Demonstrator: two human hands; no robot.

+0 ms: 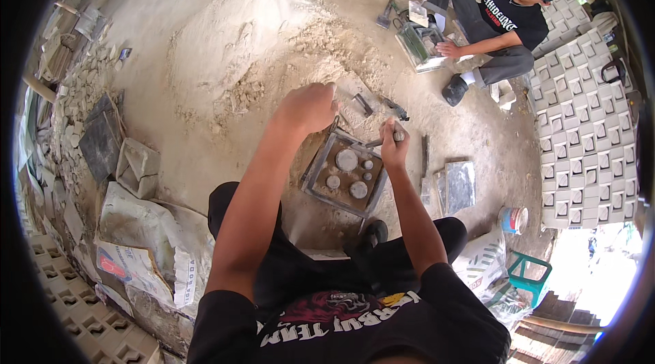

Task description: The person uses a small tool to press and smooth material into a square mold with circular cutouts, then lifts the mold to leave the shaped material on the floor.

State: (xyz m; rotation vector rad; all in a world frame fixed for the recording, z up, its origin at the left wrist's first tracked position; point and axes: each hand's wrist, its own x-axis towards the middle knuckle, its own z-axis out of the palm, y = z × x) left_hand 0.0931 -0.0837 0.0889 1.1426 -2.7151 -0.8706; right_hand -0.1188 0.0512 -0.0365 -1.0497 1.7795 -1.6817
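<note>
A square dark mould frame (315,171) rests on the ground in front of me. Sandy material (350,176) fills its inside, with several round grey discs (346,160) of different sizes standing in it. My left hand (312,108) is closed in a fist above the frame's far left corner; what it grips, if anything, is hidden. At the frame's far right corner my right hand (394,144) is wrapped round a tool with a short handle (399,136), whose narrow metal end reaches left over the frame. Just beyond lie a dark metal piece (363,105) on a board and a black tool (396,109).
A pale powder heap (266,36) spreads ahead. At the upper right a co-worker sits with hands at another mould (419,45). Pierced blocks (587,132) are stacked on the right. A grey slab (459,185), bucket (513,220) and green stool (529,274) stand nearer; rubble (75,105) lies left.
</note>
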